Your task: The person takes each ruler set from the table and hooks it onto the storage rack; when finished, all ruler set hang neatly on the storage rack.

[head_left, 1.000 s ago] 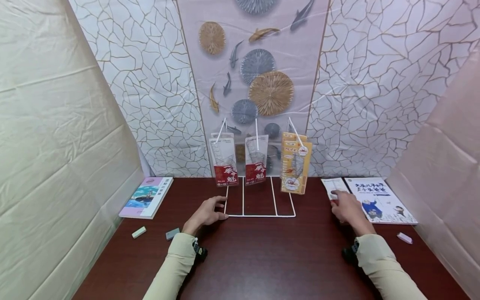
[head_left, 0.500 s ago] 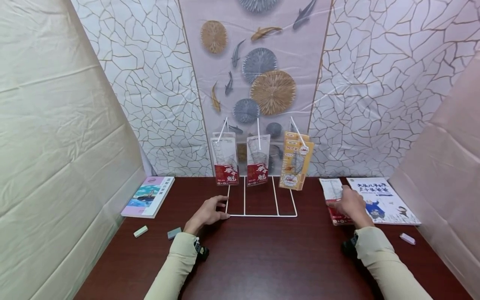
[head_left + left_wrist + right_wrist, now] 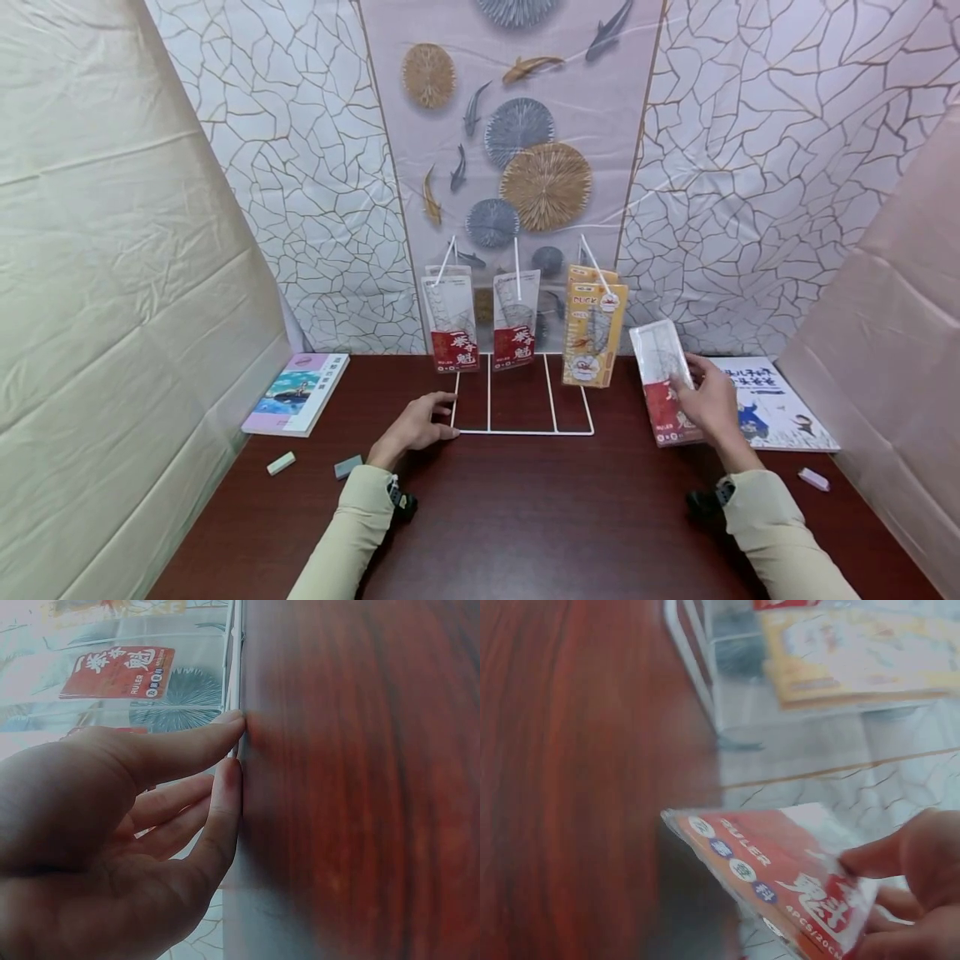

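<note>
My right hand point(image 3: 708, 400) holds a clear packet of rulers point(image 3: 660, 392) with a red lower part, raised and tilted off the table. In the right wrist view the word RULER shows on the packet point(image 3: 780, 862), with the thumb on its face. My left hand point(image 3: 416, 425) pinches the front left corner of a white wire display rack point(image 3: 521, 432), thumb and fingers at the base wire in the left wrist view. From its hooks hang red-and-white ruler packets point(image 3: 453, 325), another red-and-white packet point(image 3: 516, 321) and yellow packets marked DUCK point(image 3: 592, 337).
A picture book point(image 3: 772, 404) lies at the right, partly behind the right hand. At the left lies another book point(image 3: 296, 393). Small erasers lie around: green point(image 3: 281, 463), grey point(image 3: 348, 467), pink point(image 3: 813, 479). Patterned cloth point(image 3: 322, 167) rises behind the table.
My right hand has taken hold of the ruler packet lying beside the picture book and lifted it, tilting its top up. The left hand stays at the rack corner. The yellow packet swings slightly.
</note>
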`<state>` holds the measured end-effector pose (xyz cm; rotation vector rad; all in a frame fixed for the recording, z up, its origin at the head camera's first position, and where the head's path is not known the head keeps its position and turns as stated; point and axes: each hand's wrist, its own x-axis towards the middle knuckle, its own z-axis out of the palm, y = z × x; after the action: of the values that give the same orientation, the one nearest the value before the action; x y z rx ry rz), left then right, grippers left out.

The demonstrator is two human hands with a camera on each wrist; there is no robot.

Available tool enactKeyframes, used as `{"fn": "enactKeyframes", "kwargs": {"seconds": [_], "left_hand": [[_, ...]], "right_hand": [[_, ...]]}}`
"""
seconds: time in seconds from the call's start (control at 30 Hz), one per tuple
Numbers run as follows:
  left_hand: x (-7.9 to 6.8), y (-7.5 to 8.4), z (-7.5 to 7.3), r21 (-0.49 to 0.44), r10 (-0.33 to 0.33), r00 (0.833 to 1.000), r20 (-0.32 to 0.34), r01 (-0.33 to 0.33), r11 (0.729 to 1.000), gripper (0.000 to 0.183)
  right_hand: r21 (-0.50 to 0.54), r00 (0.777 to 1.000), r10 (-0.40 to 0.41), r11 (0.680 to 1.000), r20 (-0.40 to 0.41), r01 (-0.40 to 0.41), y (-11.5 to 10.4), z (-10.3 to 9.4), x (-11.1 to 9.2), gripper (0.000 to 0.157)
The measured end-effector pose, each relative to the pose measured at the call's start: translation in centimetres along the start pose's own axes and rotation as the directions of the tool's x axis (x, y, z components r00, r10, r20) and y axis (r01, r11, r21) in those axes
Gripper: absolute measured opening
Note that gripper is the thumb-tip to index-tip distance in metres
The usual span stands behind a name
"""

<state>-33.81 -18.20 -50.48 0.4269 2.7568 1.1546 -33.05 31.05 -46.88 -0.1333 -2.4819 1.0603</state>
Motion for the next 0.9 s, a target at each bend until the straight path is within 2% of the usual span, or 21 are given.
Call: {"fn": "enactKeyframes", "kwargs": {"seconds": [0.13, 0.2, 0.23, 0.27, 0.3, 0.37, 0.43, 0.5, 0.53, 0.6, 0.7, 0.77, 0.83, 0.9], "left_hand": [[0.0, -0.1, 0.0, 0.004, 0.007, 1.0, 0.002, -0.007, 1.0, 0.065], [0.0, -0.1, 0.0, 0.01, 0.013, 1.0, 0.0, -0.013, 1.0, 0.065], [0.0, 0.0, 0.0, 0.01, 0.013, 1.0, -0.003, -0.013, 1.0, 0.065], [0.0, -0.1, 0.0, 0.014, 0.016, 1.0, -0.005, -0.016, 1.0, 0.065], [0.0, 0.0, -0.1, 0.015, 0.016, 1.0, -0.006, -0.016, 1.0, 0.065], [0.0, 0.0, -0.1, 0.015, 0.017, 1.0, -0.01, -0.017, 1.0, 0.065], [0.0, 0.0, -0.1, 0.013, 0.017, 1.0, -0.012, -0.017, 1.0, 0.065], [-0.1, 0.0, -0.2, 0.01, 0.016, 1.0, -0.011, -0.016, 1.0, 0.065], [-0.1, 0.1, -0.2, 0.011, 0.016, 1.0, -0.01, -0.016, 1.0, 0.065], [-0.1, 0.1, -0.1, 0.011, 0.013, 1.0, -0.009, -0.013, 1.0, 0.065], [-0.1, 0.1, -0.1, 0.006, 0.0, 1.0, -0.006, 0.001, 1.0, 0.065], [-0.1, 0.1, 0.0, 0.008, -0.002, 1.0, -0.005, 0.002, 1.0, 0.065], [0.0, 0.1, 0.0, 0.005, -0.009, 1.0, 0.0, 0.009, 1.0, 0.065], [0.0, 0.1, 0.0, 0.005, -0.012, 1.0, 0.003, 0.012, 1.0, 0.065]], "right_hand": [[0.16, 0.985, 0.047, 0.987, -0.166, -0.02, -2.6, -1.1, -0.3, 0.049], [0.292, 0.97, 0.056, 0.956, -0.236, 0.016, -4.1, -1.7, -0.3, 0.049], [0.36, 0.962, 0.045, 0.931, -0.271, 0.058, -4.8, -1.9, -0.3, 0.048], [0.427, 0.956, 0.024, 0.897, -0.294, 0.109, -5.5, -2.1, -0.3, 0.047], [0.501, 0.951, 0.0, 0.85, -0.309, 0.163, -6.2, -2.3, -0.4, 0.045], [0.621, 0.946, -0.079, 0.737, -0.313, 0.268, -7.7, -2.5, -0.8, 0.042], [0.699, 0.937, -0.181, 0.627, -0.299, 0.344, -9.0, -2.3, -1.6, 0.041], [0.735, 0.92, -0.285, 0.557, -0.268, 0.387, -10.3, -1.8, -2.5, 0.04], [0.731, 0.911, -0.334, 0.554, -0.242, 0.398, -10.9, -1.4, -3.1, 0.041], [0.706, 0.89, -0.416, 0.574, -0.186, 0.415, -11.9, -0.4, -4.1, 0.042], [0.63, 0.859, -0.503, 0.638, -0.094, 0.443, -13.1, 1.5, -5.3, 0.04], [0.575, 0.845, -0.533, 0.679, -0.041, 0.456, -13.8, 2.8, -5.8, 0.037], [0.537, 0.835, -0.55, 0.703, -0.006, 0.467, -14.6, 3.9, -6.2, 0.035], [0.516, 0.836, -0.548, 0.722, 0.02, 0.461, -15.4, 4.7, -6.5, 0.033]]}}
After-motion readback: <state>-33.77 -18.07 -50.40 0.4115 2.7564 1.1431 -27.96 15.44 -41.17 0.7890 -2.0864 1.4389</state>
